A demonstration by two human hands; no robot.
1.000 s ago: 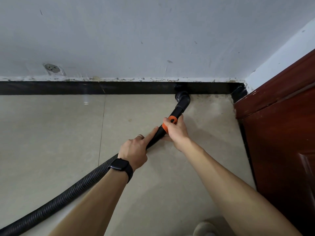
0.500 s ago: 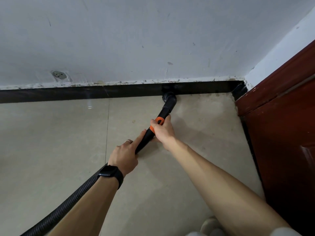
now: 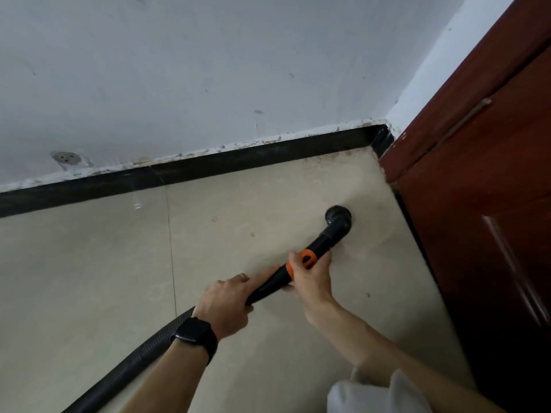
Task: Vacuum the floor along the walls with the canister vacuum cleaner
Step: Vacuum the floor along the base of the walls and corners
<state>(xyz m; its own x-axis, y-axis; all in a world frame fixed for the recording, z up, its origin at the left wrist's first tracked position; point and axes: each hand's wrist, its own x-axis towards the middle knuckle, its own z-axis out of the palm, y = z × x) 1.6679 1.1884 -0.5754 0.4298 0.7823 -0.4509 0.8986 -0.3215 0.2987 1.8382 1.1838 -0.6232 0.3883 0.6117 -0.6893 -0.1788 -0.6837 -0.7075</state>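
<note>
1. The right hand [image 3: 313, 281] wraps around the black tube [image 3: 321, 240] at its orange collar [image 3: 305, 259]. The left hand [image 3: 223, 305] grips lower down, where the tube meets the ribbed hose [image 3: 128, 371], with one finger lying straight along the tube. The round brush nozzle [image 3: 338, 217] is low at the floor [image 3: 89, 278], near the door [image 3: 477, 219] and apart from the black skirting board [image 3: 208, 171]. I cannot tell whether its bristles touch the tile. The canister is out of view.
2. The edge strip may get skipped. Brownish dirt [image 3: 343, 158] lies along the skirting board towards the corner, and the nozzle is out on open tile. A pass at this distance would likely leave that line behind.
3. The nozzle may knock the door. It is close to the wood, so a quick sideways sweep could scuff the finish.
4. The nozzle may ride up on one rim. The tube comes in at a shallow angle, and lifting either hand could tip the head and weaken the suction.
5. The hose may snag or drag. It runs out of the lower left of the view, so a long reach into the corner could pull it tight and tug the unseen canister.
6. The collar may twist. If it is a joint or vent, a tight turning grip there could loosen it or bleed air.
</note>
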